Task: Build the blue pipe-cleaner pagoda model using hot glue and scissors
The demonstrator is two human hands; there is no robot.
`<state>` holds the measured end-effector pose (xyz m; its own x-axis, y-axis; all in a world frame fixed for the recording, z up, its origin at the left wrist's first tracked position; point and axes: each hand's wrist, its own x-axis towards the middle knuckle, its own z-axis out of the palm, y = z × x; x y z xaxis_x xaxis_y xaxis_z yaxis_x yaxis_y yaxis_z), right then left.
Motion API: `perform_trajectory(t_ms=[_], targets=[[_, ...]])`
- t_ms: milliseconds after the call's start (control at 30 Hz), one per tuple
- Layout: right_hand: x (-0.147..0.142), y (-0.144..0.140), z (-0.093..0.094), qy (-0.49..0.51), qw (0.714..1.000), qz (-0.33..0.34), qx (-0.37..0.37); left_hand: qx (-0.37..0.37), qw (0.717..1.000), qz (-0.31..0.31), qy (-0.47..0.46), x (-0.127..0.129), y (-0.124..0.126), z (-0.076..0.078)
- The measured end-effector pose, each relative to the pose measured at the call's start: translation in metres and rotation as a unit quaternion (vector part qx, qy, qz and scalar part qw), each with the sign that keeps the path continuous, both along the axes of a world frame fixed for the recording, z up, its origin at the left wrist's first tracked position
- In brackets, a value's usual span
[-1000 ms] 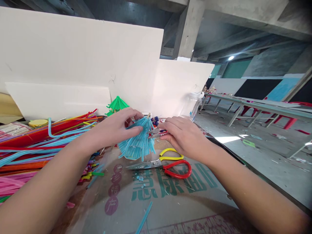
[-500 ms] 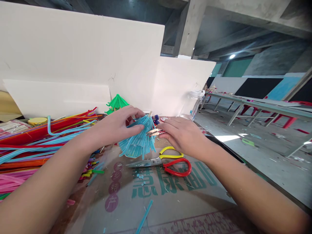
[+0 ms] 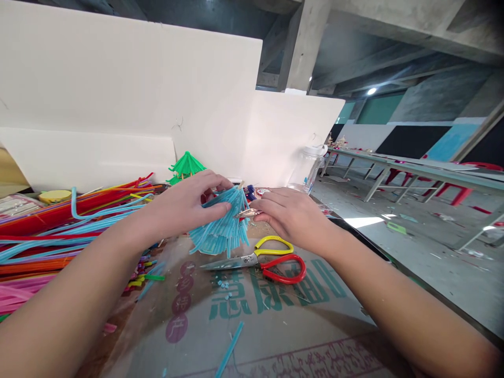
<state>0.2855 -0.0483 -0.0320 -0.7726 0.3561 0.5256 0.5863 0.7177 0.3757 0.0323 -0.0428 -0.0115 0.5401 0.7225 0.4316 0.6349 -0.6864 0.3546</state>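
Gripping a blue straw umbrella point(image 3: 222, 228) in the left hand point(image 3: 185, 205), just above the table point(image 3: 275, 325). Pinching small metal snips point(image 3: 246, 213) shut-fisted in the right hand point(image 3: 293, 215), tips touching the umbrella. Lying just beside: red-and-yellow scissors point(image 3: 271, 260).

Two bare forearms, no sleeves anywhere along them, no watch, no bracelet at either wrist. Left hand point(image 3: 185, 202) ungloved, fingers slender, no rings showing. Right hand point(image 3: 293, 215) likewise ungloved and ringless, knuckles plain, nails short as far as visible.
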Motion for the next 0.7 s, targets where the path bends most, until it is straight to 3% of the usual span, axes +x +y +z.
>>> perform_trajectory(t_ms=[167, 700], targets=[[0.0022, -0.0015, 0.0014, 0.03, 0.999, 0.01, 0.023, -0.008, 1.0, 0.002, -0.005, -0.001, 0.0016, 0.0], [-0.0017, -0.001, -0.0018, -0.002, 1.0, 0.008, 0.021, -0.006, 1.0, 0.006, -0.005, -0.0003, 0.0021, 0.0004]])
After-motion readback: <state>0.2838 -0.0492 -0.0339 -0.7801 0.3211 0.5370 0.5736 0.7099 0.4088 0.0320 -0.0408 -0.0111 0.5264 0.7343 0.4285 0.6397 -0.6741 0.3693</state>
